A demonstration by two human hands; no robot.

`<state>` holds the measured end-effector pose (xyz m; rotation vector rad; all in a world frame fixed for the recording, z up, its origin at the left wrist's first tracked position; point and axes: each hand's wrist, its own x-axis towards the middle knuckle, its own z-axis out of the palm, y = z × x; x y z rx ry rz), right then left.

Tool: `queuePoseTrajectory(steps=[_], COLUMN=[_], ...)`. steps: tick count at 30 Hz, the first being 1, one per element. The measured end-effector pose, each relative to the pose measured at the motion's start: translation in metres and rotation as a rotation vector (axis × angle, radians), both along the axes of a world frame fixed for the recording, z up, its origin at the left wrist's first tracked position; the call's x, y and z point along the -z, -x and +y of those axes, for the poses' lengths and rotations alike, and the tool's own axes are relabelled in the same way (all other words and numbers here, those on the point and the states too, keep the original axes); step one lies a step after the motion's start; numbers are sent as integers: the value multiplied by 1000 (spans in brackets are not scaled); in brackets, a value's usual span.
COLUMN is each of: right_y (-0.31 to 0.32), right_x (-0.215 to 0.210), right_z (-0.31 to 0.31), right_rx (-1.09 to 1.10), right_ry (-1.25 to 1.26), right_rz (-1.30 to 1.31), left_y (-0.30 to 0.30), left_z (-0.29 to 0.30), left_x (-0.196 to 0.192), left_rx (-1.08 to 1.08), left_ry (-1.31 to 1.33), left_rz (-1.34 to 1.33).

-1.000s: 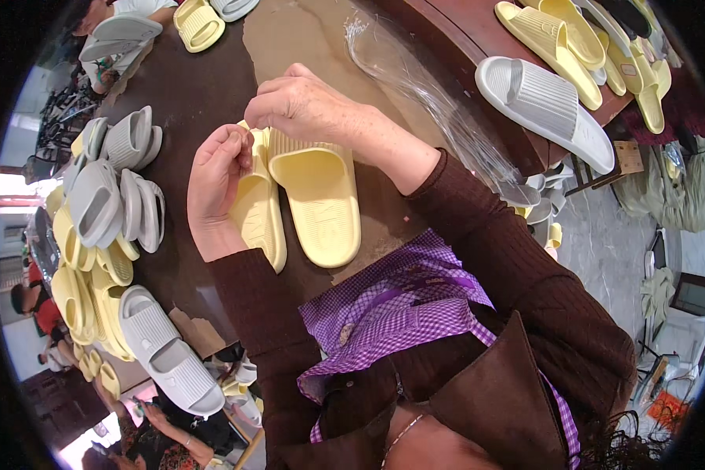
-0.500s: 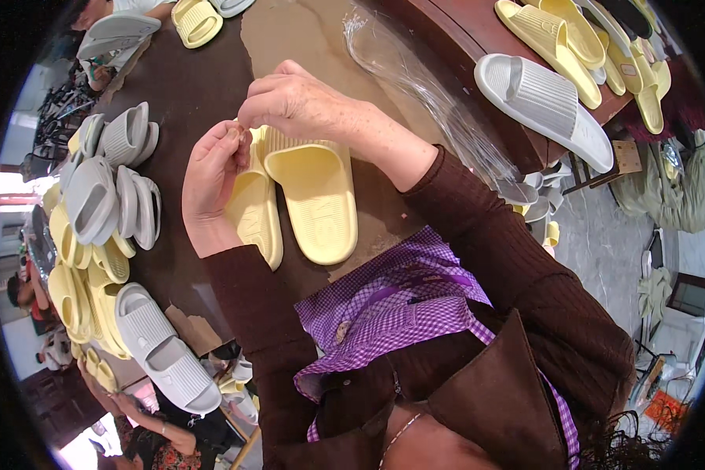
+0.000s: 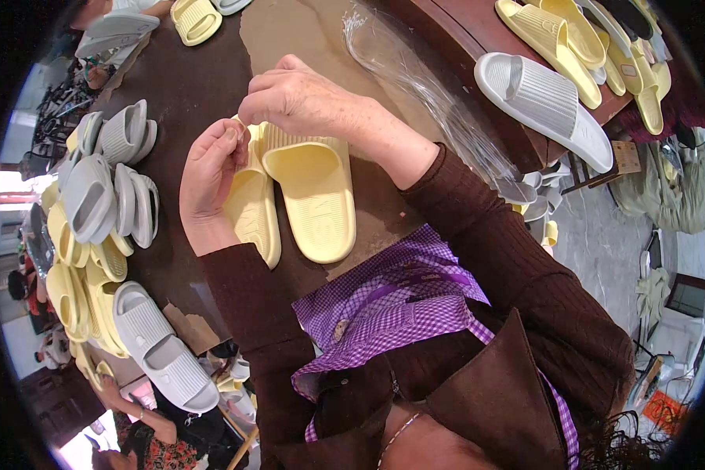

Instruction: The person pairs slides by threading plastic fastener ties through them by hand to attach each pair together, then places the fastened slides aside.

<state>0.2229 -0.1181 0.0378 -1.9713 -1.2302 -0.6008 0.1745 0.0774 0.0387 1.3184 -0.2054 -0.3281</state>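
Note:
Two pale yellow slide sandals (image 3: 309, 192) lie side by side, soles up, on the dark brown table (image 3: 188, 86) in front of me. My left hand (image 3: 210, 176) rests on the left sandal (image 3: 251, 207) and pinches its strap end near the toe. My right hand (image 3: 298, 98) reaches over from the right, with its fingertips pinched at the same spot, against my left thumb. What the fingertips grip there is too small to make out.
Grey and yellow sandals (image 3: 102, 196) stand stacked along the table's left edge. A crumpled clear plastic bag (image 3: 423, 86) lies to the right. More grey sandals (image 3: 544, 106) and yellow sandals (image 3: 572, 39) sit on a red-brown surface at upper right. A person's arm (image 3: 133, 407) shows at lower left.
Both hands stay at the sandal pair. My fingertips have drawn closer together at the top of the left sandal; the sandals have barely shifted.

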Motion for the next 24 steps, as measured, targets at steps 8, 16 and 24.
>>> queuePoseTrajectory(steps=[8, 16, 24], right_y=[-3, 0, 6], right_x=[0, -2, -3], right_z=[0, 0, 3], right_rx=[-5, -9, -18], right_ry=[-1, 13, -23], right_rz=[-8, -26, -33], left_y=[-1, 0, -2], left_z=[1, 0, -1], left_x=[0, 0, 0], left_rx=[-8, -26, -31], left_ry=[-18, -27, -19], left_rz=[-7, 9, -8])
